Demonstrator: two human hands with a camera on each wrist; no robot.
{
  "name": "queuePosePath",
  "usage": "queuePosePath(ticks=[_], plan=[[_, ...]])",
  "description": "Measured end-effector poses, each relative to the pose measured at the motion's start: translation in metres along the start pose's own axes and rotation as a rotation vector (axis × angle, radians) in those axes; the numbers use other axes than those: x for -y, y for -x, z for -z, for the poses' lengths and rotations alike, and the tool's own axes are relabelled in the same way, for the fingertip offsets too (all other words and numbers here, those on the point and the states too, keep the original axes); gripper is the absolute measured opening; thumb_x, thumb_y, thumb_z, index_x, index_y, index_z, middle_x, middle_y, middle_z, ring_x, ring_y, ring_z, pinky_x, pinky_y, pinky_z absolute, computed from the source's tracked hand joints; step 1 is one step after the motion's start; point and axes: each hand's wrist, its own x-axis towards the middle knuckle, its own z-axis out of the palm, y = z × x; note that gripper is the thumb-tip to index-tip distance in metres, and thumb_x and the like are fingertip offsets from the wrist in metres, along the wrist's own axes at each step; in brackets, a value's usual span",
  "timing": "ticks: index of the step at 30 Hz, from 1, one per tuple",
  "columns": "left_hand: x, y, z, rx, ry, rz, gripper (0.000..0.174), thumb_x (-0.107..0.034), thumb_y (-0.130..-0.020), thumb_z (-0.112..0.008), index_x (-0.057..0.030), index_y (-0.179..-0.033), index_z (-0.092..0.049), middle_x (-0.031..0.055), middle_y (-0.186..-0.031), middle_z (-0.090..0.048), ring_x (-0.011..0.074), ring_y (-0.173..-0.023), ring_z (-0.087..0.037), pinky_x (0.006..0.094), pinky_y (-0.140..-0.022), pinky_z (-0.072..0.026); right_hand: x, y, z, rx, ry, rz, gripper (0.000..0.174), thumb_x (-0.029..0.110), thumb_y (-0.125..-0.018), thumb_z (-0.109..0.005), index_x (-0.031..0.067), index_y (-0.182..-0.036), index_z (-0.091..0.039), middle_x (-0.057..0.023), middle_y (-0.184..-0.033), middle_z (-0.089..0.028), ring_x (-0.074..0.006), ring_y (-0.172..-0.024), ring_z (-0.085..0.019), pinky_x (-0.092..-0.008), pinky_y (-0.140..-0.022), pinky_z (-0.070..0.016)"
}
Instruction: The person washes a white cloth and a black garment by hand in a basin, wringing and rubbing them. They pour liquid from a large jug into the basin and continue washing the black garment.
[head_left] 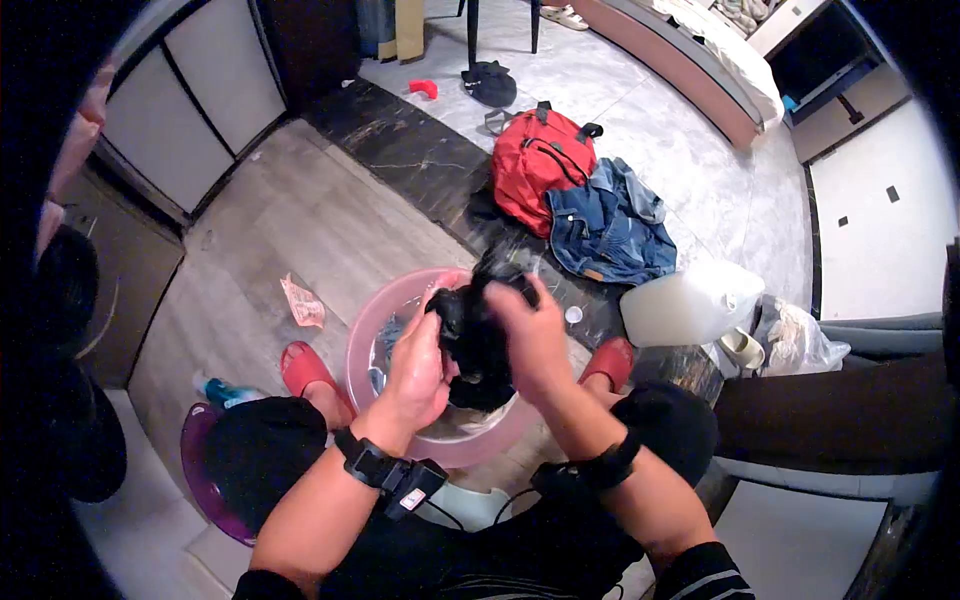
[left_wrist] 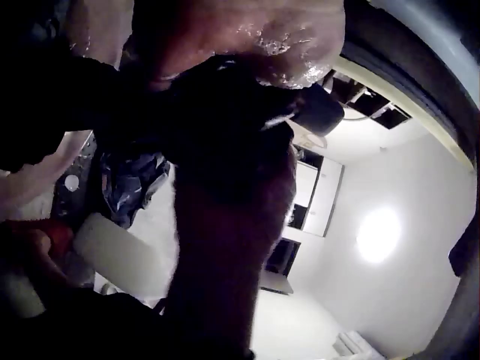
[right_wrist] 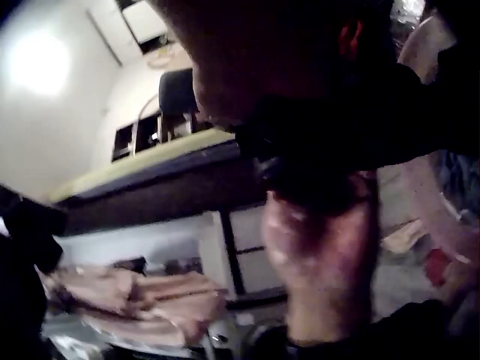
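Note:
A wet black cloth [head_left: 478,350] is bunched between both hands above a pink basin [head_left: 360,340]. My left hand [head_left: 418,370], wet and sudsy, grips its left side; my right hand [head_left: 530,335], slightly blurred, holds its right side. Below the cloth, water and some bluish and pale fabric show in the basin. In the left wrist view the left hand [left_wrist: 292,37] is wet, with the dark cloth [left_wrist: 217,105] beneath it. The right wrist view shows the cloth [right_wrist: 330,150] between the hands; shadow hides most of the right fingers.
Red slippers [head_left: 305,368] flank the basin. Ahead lie a red backpack [head_left: 535,165], a denim garment [head_left: 610,225] and a black cap [head_left: 490,84]. A white jug [head_left: 685,305] and a plastic bag [head_left: 800,340] are at the right. A wrapper [head_left: 303,302] and a purple basin [head_left: 200,470] are at the left.

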Motion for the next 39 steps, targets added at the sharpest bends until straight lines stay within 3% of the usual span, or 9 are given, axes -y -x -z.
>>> queuePosePath(ticks=[9,14,19,24,28,31,33,36,39], plan=[[-0.004,-0.005,0.015,0.053,0.308,0.323,0.050,-0.048,-0.095,-0.035,-0.0095,-0.115,-0.060,0.0079,-0.111,-0.064,0.0226,-0.103,-0.060,0.0369,-0.092,-0.0473,-0.046,0.019,-0.012,0.199,0.815,0.916,0.039,0.015,-0.069,-0.072,0.0040,-0.101,-0.052,-0.0205,-0.140,-0.035,-0.0470,-0.124,-0.038,-0.0501,-0.104,-0.0327],[0.017,-0.011,0.017,-0.202,-0.177,0.208,0.054,-0.051,-0.096,-0.036,-0.0078,-0.123,-0.054,0.0087,-0.119,-0.059,0.0221,-0.108,-0.056,0.0376,-0.094,-0.0436,-0.041,0.009,-0.028,0.000,0.611,0.536,0.025,0.021,-0.081,-0.064,0.0043,-0.096,-0.054,-0.0250,-0.082,-0.062,-0.0446,-0.079,-0.061,-0.0477,-0.070,-0.0473],[0.033,-0.006,-0.001,-0.026,-0.128,-0.035,0.052,-0.044,-0.099,-0.036,0.0009,-0.118,-0.055,0.0103,-0.114,-0.060,0.0203,-0.105,-0.056,0.0331,-0.093,-0.0438,-0.023,-0.036,0.007,-0.060,-0.305,-0.389,0.025,0.027,-0.089,-0.055,0.0059,-0.100,-0.060,-0.0077,-0.091,-0.063,-0.0212,-0.077,-0.061,-0.0320,-0.070,-0.0474],[-0.020,-0.015,0.009,-0.175,0.240,0.176,0.046,-0.046,-0.096,-0.041,-0.0057,-0.096,-0.063,0.0081,-0.091,-0.067,0.0202,-0.086,-0.065,0.0336,-0.083,-0.0509,-0.033,0.008,-0.016,-0.003,0.453,0.262,0.059,0.016,-0.082,-0.066,-0.0014,-0.133,-0.041,-0.0208,-0.120,-0.057,-0.0337,-0.109,-0.056,-0.0397,-0.092,-0.0427],[0.019,-0.015,0.012,-0.219,0.102,0.133,0.046,-0.049,-0.095,-0.044,-0.0079,-0.104,-0.062,0.0064,-0.101,-0.065,0.0213,-0.096,-0.060,0.0360,-0.089,-0.0462,-0.046,0.021,-0.027,-0.040,0.545,0.701,0.033,0.020,-0.083,-0.066,0.0019,-0.108,-0.055,-0.0191,-0.095,-0.057,-0.0344,-0.095,-0.057,-0.0402,-0.085,-0.0439],[0.031,-0.011,-0.006,-0.267,-0.165,-0.072,0.048,-0.054,-0.093,-0.042,-0.0104,-0.095,-0.062,0.0058,-0.090,-0.064,0.0183,-0.088,-0.060,0.0326,-0.081,-0.0476,-0.016,0.002,-0.026,-0.067,0.400,0.260,0.029,0.029,-0.088,-0.060,0.0010,-0.095,-0.057,-0.0199,-0.086,-0.060,-0.0334,-0.078,-0.060,-0.0404,-0.071,-0.0466],[0.012,-0.022,0.031,-0.112,-0.175,0.092,0.049,-0.058,-0.091,-0.044,-0.0129,-0.085,-0.061,0.0016,-0.078,-0.062,0.0148,-0.074,-0.059,0.0298,-0.068,-0.0483,-0.028,0.024,-0.040,-0.089,0.487,0.592,0.025,0.026,-0.084,-0.065,0.0028,-0.088,-0.057,-0.0187,-0.079,-0.061,-0.0348,-0.074,-0.061,-0.0405,-0.068,-0.0473],[0.015,-0.027,0.027,-0.201,-0.222,0.066,0.046,-0.054,-0.092,-0.045,-0.0107,-0.091,-0.061,0.0013,-0.084,-0.062,0.0147,-0.079,-0.059,0.0310,-0.073,-0.0480,-0.032,0.030,-0.035,0.098,0.582,0.641,0.023,0.027,-0.083,-0.066,0.0047,-0.083,-0.059,-0.0199,-0.077,-0.060,-0.0334,-0.071,-0.062,-0.0406,-0.065,-0.0481],[0.022,-0.007,0.004,-0.253,-0.144,0.100,0.045,-0.043,-0.095,-0.045,-0.0040,-0.113,-0.059,0.0078,-0.111,-0.060,0.0181,-0.101,-0.056,0.0341,-0.091,-0.0431,-0.009,-0.001,-0.026,-0.013,0.544,0.144,0.030,0.033,-0.086,-0.063,0.0039,-0.083,-0.061,-0.0189,-0.073,-0.063,-0.0325,-0.066,-0.063,-0.0402,-0.060,-0.0478]])
